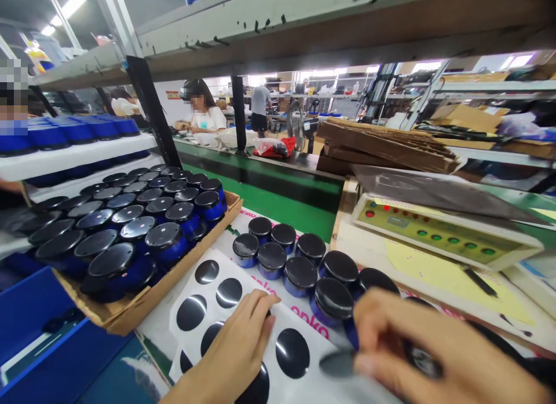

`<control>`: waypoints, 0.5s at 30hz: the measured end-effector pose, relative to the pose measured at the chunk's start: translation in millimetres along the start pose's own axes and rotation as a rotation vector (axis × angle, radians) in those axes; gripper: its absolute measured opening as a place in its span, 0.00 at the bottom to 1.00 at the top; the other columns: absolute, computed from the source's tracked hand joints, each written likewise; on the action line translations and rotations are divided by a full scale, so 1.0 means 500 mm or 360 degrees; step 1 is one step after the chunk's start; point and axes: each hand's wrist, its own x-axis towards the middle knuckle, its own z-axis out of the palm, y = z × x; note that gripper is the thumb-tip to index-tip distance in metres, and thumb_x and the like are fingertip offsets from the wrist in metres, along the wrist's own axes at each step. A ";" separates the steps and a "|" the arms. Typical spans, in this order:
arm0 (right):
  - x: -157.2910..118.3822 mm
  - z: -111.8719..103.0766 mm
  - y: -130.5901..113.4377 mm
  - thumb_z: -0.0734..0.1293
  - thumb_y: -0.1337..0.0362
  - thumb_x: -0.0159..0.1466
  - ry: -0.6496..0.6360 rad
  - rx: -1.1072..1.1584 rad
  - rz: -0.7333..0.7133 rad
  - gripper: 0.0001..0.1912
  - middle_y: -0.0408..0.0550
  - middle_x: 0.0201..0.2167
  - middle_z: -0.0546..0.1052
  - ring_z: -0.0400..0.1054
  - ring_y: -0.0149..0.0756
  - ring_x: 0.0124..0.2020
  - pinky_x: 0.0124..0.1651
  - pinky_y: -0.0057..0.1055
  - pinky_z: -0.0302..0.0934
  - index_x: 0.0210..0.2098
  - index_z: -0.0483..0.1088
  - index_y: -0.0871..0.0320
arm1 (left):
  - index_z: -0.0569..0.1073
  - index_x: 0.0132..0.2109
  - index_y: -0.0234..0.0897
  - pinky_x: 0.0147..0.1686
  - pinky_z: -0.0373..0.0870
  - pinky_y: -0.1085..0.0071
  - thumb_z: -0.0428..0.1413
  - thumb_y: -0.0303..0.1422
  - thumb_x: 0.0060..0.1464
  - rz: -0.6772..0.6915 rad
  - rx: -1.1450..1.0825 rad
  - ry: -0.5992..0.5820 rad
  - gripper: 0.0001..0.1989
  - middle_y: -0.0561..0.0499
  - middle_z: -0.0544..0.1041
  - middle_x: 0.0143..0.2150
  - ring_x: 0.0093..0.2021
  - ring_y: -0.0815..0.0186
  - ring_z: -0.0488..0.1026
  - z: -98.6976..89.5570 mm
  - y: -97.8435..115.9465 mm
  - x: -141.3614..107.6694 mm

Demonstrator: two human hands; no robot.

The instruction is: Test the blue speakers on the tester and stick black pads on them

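My left hand (pixel 230 340) lies flat on a white sheet of round black stickers (pixel 208 300), holding nothing. My right hand (pixel 434 352) is blurred at the lower right, pinching a black round sticker (pixel 341 363) by its edge. That hand is just in front of a cluster of blue jars with black lids (pixel 299 276), and it hides the nearest ones. More of these jars stand packed in a cardboard tray (pixel 143 294) to the left, and some of their lids carry a small white dot.
A green-and-yellow control panel (pixel 438 236) and yellow paper lie to the right. Flattened cardboard (pixel 382 143) is stacked behind. Blue jars line a white shelf (pixel 78 143) at the left, above a blue bin (pixel 35 311). A co-worker (pixel 204 111) sits further along the green bench.
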 end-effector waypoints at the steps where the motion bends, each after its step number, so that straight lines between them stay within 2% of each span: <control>1: 0.025 -0.024 0.010 0.61 0.55 0.66 0.0076 0.0034 0.0209 0.13 0.42 0.28 0.70 0.66 0.30 0.29 0.29 0.24 0.59 0.28 0.64 0.53 | 0.60 0.55 0.42 0.47 0.67 0.65 0.44 0.26 0.63 0.0022 0.0021 0.0025 0.15 0.47 0.68 0.49 0.48 0.63 0.67 -0.011 0.004 0.015; 4: 0.111 -0.047 0.048 0.64 0.50 0.61 0.0353 0.0178 0.0375 0.17 0.44 0.36 0.68 0.65 0.35 0.38 0.43 0.31 0.59 0.23 0.66 0.54 | 0.62 0.55 0.38 0.54 0.62 0.55 0.57 0.33 0.55 0.0147 0.0269 0.0184 0.21 0.43 0.65 0.53 0.55 0.55 0.61 -0.034 0.007 0.078; 6: 0.154 -0.027 0.077 0.63 0.49 0.60 0.0439 0.0267 0.0428 0.18 0.45 0.39 0.67 0.63 0.38 0.43 0.50 0.36 0.55 0.22 0.67 0.55 | 0.65 0.53 0.35 0.56 0.57 0.49 0.65 0.41 0.44 0.0202 0.0420 0.0210 0.31 0.40 0.64 0.55 0.58 0.47 0.57 -0.034 0.000 0.119; 8: 0.177 0.003 0.100 0.62 0.49 0.60 0.0449 0.0340 0.0499 0.19 0.46 0.41 0.66 0.61 0.40 0.46 0.54 0.39 0.51 0.22 0.67 0.55 | 0.67 0.51 0.34 0.57 0.53 0.46 0.67 0.49 0.36 0.0220 0.0471 0.0170 0.37 0.39 0.64 0.56 0.59 0.45 0.55 -0.023 -0.010 0.147; 11: 0.180 0.032 0.115 0.63 0.49 0.59 0.0426 0.0424 0.0548 0.18 0.47 0.42 0.65 0.59 0.42 0.49 0.57 0.42 0.47 0.21 0.67 0.55 | 0.68 0.50 0.36 0.57 0.52 0.48 0.64 0.52 0.39 0.0184 0.0434 0.0149 0.35 0.41 0.65 0.55 0.58 0.47 0.57 -0.002 -0.022 0.161; 15: 0.170 0.037 0.117 0.63 0.51 0.59 0.0442 0.0448 0.0559 0.15 0.47 0.43 0.65 0.58 0.42 0.50 0.57 0.43 0.46 0.23 0.67 0.54 | 0.68 0.49 0.37 0.55 0.54 0.51 0.63 0.51 0.42 0.0169 0.0394 0.0174 0.32 0.41 0.66 0.55 0.56 0.50 0.59 0.011 -0.027 0.158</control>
